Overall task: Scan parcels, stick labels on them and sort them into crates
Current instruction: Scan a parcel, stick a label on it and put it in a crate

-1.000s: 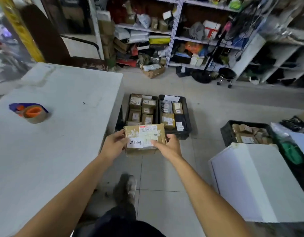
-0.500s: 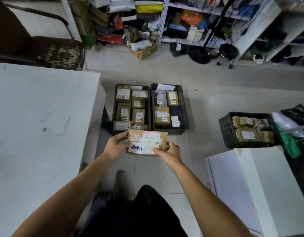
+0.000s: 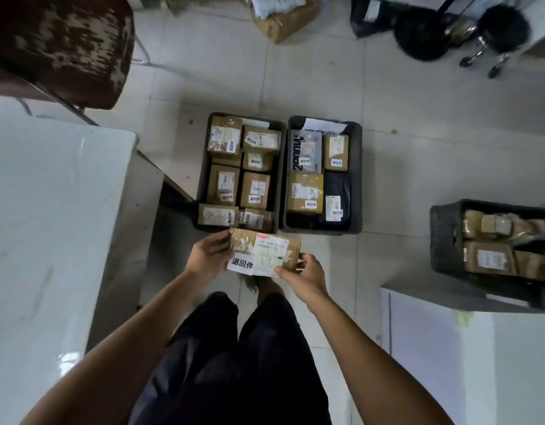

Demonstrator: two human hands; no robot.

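- Parcel (image 3: 265, 251) in both hands: the left hand (image 3: 207, 256) clasps its left end, the right hand (image 3: 301, 275) pinches the near right corner, with the white return label (image 3: 243, 264) facing up.
- It hangs above the floor, just short of the near rims of two black crates; the left crate (image 3: 203, 167) sits at about eleven o'clock from the parcel, the right crate (image 3: 355, 179) at about one o'clock.
- Risk, as I judge it: the left crate looks packed edge to edge, so a parcel dropped there could perch on the others and slide over the rim. The right crate shows a dark bare patch along its near side, which seems the safer spot.
- Another risk: the label's lower edge overhangs the box, and the right fingers could peel or crease it on release.
- A third crate (image 3: 443, 240) stands well apart at three o'clock; a wrong choice would missort the parcel.
- Against half a second ago, the view has tipped further down, the shelves have left the picture, and the parcel has come closer to the crates. The grip is unchanged.
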